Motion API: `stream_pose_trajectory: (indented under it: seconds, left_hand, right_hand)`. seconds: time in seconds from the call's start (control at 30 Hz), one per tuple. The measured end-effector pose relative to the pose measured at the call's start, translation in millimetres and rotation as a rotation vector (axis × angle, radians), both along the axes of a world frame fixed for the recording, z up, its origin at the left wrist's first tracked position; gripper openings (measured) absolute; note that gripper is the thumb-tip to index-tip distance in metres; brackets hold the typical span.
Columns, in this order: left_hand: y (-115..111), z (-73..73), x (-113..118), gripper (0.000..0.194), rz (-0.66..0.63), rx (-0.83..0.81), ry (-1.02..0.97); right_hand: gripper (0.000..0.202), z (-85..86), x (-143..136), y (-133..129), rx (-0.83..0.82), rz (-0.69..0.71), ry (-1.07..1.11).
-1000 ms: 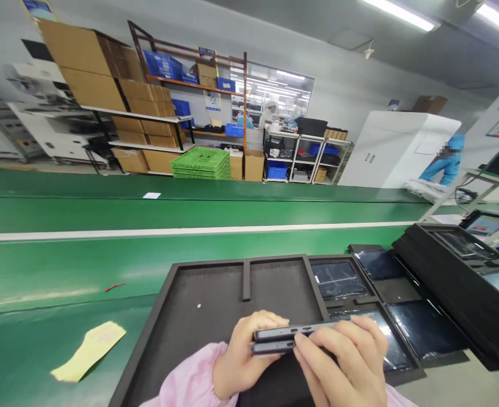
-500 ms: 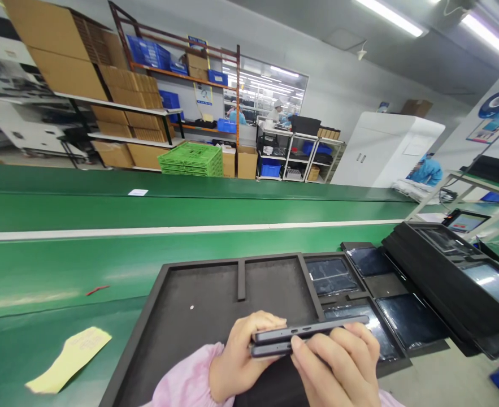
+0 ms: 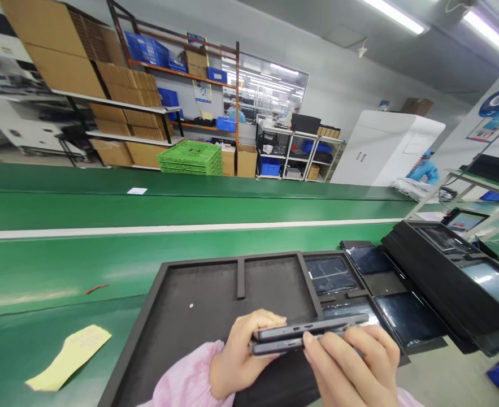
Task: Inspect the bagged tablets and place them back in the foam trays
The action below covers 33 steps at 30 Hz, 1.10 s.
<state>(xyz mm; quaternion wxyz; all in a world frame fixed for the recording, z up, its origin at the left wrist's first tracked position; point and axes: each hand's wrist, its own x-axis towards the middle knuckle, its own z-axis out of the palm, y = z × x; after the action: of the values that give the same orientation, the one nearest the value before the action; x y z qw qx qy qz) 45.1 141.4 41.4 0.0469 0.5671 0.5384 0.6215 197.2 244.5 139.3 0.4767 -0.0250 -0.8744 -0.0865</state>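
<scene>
Two thin dark tablets (image 3: 312, 328), one above the other, are held with their long edges facing me over the black foam tray (image 3: 215, 316). Small slots show along the upper tablet's edge. My left hand (image 3: 244, 353) is closed around their left end, thumb and fingers on either side. My right hand (image 3: 353, 362) is closed on the right part of the pair, its fingertips against the lower tablet's edge and underside. A pale sheet or film shows beneath the lower one. The tablets' faces are mostly hidden by this edge-on view.
More foam trays with film-covered tablets (image 3: 410, 316) lie to the right, beside a tall tray stack (image 3: 448, 277). A yellow paper piece (image 3: 69, 359) and a red strip (image 3: 97, 289) lie left on the green bench (image 3: 63, 260). A person in blue (image 3: 422, 169) is far right.
My right hand has shifted a little to the right along the tablets' edge. The gap between the two tablets looks slightly wider at the right. My left hand keeps its grip.
</scene>
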Motion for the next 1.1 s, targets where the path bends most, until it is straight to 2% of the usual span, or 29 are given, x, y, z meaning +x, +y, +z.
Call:
stream_pose_trajectory:
  seconds: [0.2, 0.43, 0.6, 0.77, 0.87, 1.0, 1.1]
  left_hand:
    - [-2, 3.7, 1, 0.02, 0.005, 0.01, 0.017]
    - [-1, 5.8, 1, 0.021, 0.002, 0.019, 0.027]
    - [-2, 8.4, 1, 0.019, 0.0, 0.019, 0.018]
    - [0, 7.1, 0, 0.02, -0.02, 0.036, -0.008]
    - [1, 4.6, 0, 0.021, -0.031, 0.049, -0.017]
    - [-2, -1.3, 1, 0.026, -0.048, 0.019, 0.016]
    - [-4, -5.4, 3, 0.029, -0.071, 0.064, 0.04]
  right_hand:
    - [0.012, 3.6, -3, -4, 0.053, 0.053, -0.036]
    - [0.018, 7.6, -1, 3, 0.076, 0.031, -0.098]
    - [0.021, 0.5, -13, -1, 0.099, 0.105, 0.11]
    - [0.011, 12.3, 2, 8, 0.09, 0.008, -0.113]
    - [0.013, 15.8, 10, 14, 0.103, 0.032, -0.124]
    - [0.015, 2.1, 18, 23, 0.001, 0.108, -0.016]
    - [0.021, -22.5, 24, 38, -0.193, 0.15, 0.271]
